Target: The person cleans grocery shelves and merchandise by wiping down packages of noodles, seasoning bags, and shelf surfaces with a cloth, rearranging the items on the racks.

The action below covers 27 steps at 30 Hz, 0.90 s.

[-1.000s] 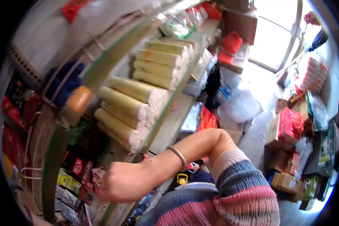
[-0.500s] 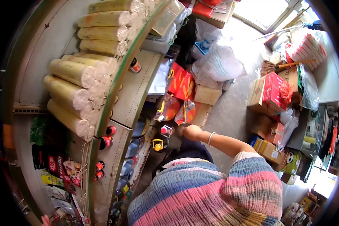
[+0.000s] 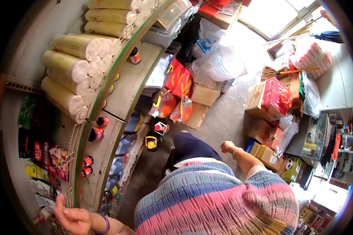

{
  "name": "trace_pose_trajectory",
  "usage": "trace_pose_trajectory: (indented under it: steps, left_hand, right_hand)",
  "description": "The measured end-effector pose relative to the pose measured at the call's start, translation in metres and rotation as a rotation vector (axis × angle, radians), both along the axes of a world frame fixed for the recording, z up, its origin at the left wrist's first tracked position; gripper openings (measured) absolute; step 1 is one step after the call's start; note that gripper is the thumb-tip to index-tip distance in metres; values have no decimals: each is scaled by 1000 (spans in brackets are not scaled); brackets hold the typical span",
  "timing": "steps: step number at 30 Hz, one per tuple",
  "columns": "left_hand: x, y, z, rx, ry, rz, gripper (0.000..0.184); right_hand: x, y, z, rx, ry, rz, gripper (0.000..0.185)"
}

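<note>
Grey floor (image 3: 219,123), 2 jugs (image 3: 153,143) beside shelving (image 3: 138,66); left hand (image 3: 73,217) open, right hand (image 3: 228,147) curled closed near cartons (image 3: 269,157).

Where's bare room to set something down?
The floor beyond the right hand, between the cardboard boxes and the red box. Also the shelf below the rolls, between the single jar and the two jars. Crowded: the upper shelf, and around the white sack.

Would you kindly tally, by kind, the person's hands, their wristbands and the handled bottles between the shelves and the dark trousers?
Hands, left hand and right hand: 2
Wristbands, left wristband and right wristband: 2
Handled bottles, red-topped bottle and yellow-topped bottle: 2
Total: 6
</note>
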<state>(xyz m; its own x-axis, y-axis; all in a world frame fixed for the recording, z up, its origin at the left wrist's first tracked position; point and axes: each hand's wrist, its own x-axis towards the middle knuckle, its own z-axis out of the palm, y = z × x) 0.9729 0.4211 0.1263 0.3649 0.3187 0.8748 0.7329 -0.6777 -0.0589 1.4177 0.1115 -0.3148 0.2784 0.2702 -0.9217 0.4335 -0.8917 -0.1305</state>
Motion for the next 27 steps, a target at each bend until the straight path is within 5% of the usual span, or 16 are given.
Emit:
trace_pose_trajectory:
  steps: [6,9,10,11,14,20,27]
  left_hand:
    - [2,-12,-19,-150,-45,108,26]
    - [39,-2,-40,-255,1,155,25]
    - [61,3,-46,-294,-6,142,25]
    - [89,9,-46,-333,24,116,24]
    - [164,29,-71,-402,46,132,22]
    - [313,62,-98,-684,268,214,22]
    - [421,95,-102,-604,511,256,14]
  right_hand:
    - [25,112,-10,221,3,127,23]
    - [54,191,0,556,-3,14,20]
    - [66,217,4,602,136,-329,17]
    - [89,240,-36,694,149,-366,16]
    - [156,320,-31,739,421,-969,27]
    - [310,441,-83,864,586,-1648,40]
    - [386,508,-134,756,598,-1998,49]
